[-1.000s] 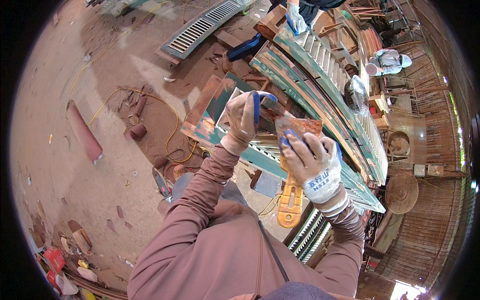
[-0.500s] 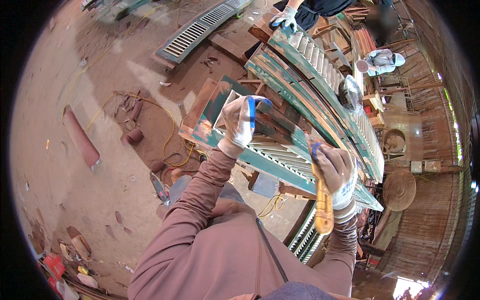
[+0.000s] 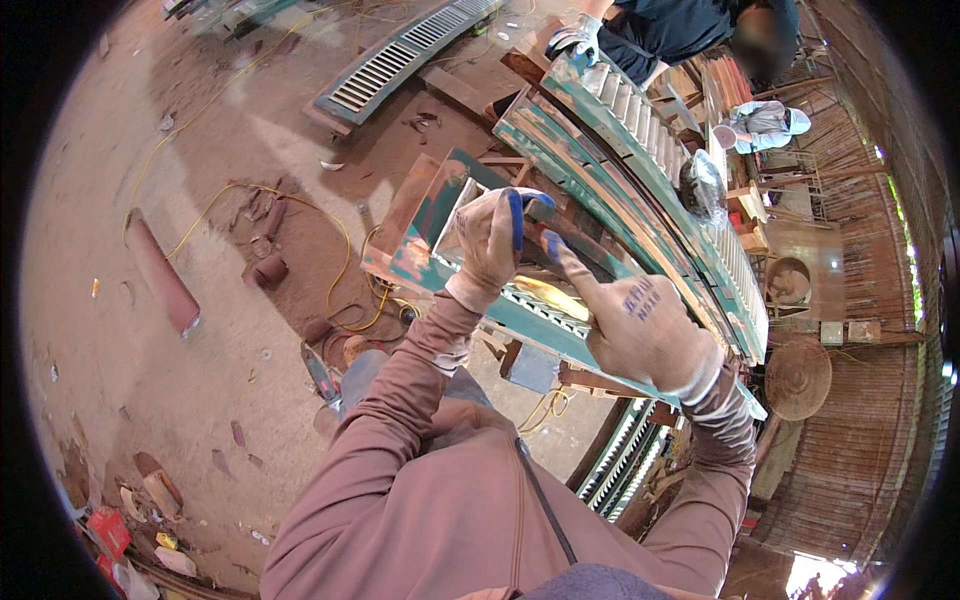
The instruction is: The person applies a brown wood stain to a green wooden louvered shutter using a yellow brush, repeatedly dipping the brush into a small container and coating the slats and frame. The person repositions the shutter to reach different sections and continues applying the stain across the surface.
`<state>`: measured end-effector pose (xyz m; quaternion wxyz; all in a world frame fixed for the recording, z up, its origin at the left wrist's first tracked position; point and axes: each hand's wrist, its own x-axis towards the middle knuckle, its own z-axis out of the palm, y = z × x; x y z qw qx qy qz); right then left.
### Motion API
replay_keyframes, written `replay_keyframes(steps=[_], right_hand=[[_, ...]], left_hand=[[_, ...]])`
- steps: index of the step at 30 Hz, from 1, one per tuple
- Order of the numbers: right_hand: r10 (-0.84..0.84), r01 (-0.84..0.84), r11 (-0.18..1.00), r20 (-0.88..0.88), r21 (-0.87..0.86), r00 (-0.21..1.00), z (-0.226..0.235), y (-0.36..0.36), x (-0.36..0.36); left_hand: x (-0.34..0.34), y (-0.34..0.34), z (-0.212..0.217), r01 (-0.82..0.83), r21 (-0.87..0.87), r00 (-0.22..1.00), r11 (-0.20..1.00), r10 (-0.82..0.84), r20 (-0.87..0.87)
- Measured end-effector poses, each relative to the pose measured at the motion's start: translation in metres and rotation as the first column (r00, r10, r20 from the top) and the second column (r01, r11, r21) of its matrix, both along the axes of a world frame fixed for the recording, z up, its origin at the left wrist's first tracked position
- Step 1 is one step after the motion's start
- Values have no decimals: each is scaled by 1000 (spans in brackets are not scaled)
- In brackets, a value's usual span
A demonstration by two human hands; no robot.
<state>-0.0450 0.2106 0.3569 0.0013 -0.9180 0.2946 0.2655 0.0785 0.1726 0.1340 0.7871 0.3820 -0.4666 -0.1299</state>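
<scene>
My left hand (image 3: 487, 240), in a pale work glove with blue fingertips, is closed over the green louvered shutter (image 3: 440, 262). A small dark piece (image 3: 541, 208) shows at its fingertips; its kind is unclear. My right hand (image 3: 650, 325), gloved alike, reaches in from the right with its index finger stretched toward the left fingertips. From beneath it sticks out the yellow handle of a tool (image 3: 552, 297), gripped by the other fingers; the tool's head is hidden. The shutter has worn paint, bare brown wood at its near end and pale slats.
More worn green shutters (image 3: 640, 190) lean stacked beyond, where a co-worker's gloved hand (image 3: 575, 38) rests. Another louvered panel (image 3: 405, 62) lies far off. On the dusty floor are a yellow cord (image 3: 345, 240) and a reddish-brown roll (image 3: 163, 272). Another person (image 3: 770, 125) is at right.
My right hand has moved left and up toward the left hand, and the yellow handle has swung to point left. My left hand has barely shifted. The co-worker has leaned further in.
</scene>
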Motion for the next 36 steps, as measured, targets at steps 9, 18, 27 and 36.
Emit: replay_keyframes(steps=[9,18,27,36], right_hand=[[-96,98,994,-41,52,994,-14,-22,2],[-213,213,977,-6,7,977,-14,6,-65],[-119,125,991,129,-40,985,-21,-3,-25],[-192,192,981,1,-27,981,-24,-2,-29]], left_hand=[[2,-5,-2,-176,-171,968,969,202,149],[1,2,8,153,122,975,981,-130,-182],[-2,5,6,207,81,946,975,-179,-270],[-6,9,8,109,52,966,993,-94,-242]])
